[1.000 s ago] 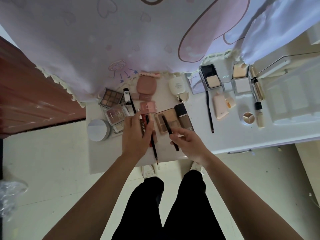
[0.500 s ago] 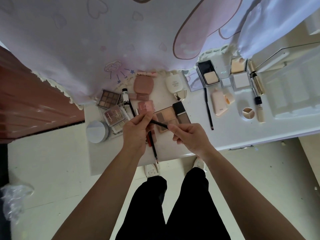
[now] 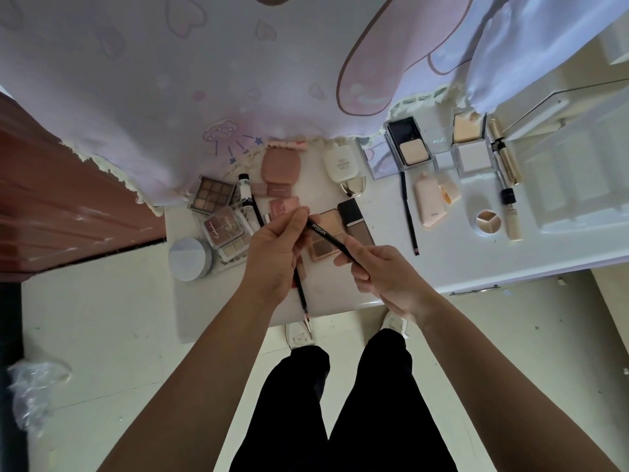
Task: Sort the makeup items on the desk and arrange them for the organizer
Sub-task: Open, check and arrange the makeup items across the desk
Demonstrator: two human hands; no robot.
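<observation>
Left hand (image 3: 272, 257) and right hand (image 3: 384, 277) fingers (image 3: 295, 218) pinching black pencil (image 3: 328, 235), powder in open compact (image 3: 408, 144)

palettes (image 3: 218, 212) left on desk (image 3: 459, 264) | compacts (image 3: 412, 144) right | pencil (image 3: 409, 212) between

Black pencil (image 3: 326, 235): white print along the barrel, reads approx. "xinlilai". White case lid (image 3: 440, 144) at back of desk: a few pale letters, seen reversed, too faint to make out. Black-and-white tube (image 3: 245, 188): bold lettering, only fragments show, not legible. Clear blush palette (image 3: 223, 227): gold script word on lid, too small to read.
</observation>
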